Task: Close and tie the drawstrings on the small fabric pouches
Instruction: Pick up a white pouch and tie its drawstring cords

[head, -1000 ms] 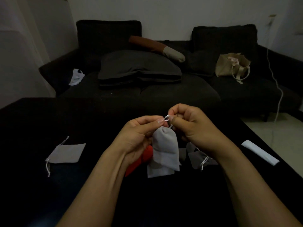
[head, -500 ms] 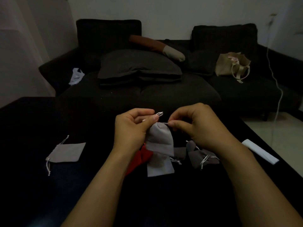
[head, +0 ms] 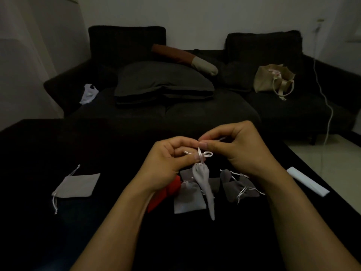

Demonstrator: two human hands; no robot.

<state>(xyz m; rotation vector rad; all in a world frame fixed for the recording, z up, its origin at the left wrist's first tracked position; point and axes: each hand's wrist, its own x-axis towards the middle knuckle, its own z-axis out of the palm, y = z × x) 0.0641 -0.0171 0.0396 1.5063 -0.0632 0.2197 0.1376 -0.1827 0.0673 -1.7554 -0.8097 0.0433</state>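
Pouch in pale grey hangs in mid-air above the dark surface, its neck gathered tight and its body twisted into a narrow tail that points down. Both forearms come in from the bottom edge and meet over it. The left hand has its fingers curled, thumb and forefinger pinching the drawstring right at the cinched neck. The right hand is curled too, pinching the cord just above a small white loop that sticks out to the right of the neck.

Beneath the hands, on the surface, lies a flat grey pouch with its cord end near the top, and a red object shows partly from under the left wrist. Just right of these sits a cluster of darker grey pouches with loose white strings crossing them; how many there are is hard to tell in the dim light. Well apart on the left lies a single flat pouch, its strings trailing off two corners. A white folded strip lies near the right edge.

Beyond the surface stands a dark sofa carrying a grey cushion, a brown-and-cream bolster, a white plastic bag at the left arm, and a beige tote. A white cable hangs down the wall at the right.
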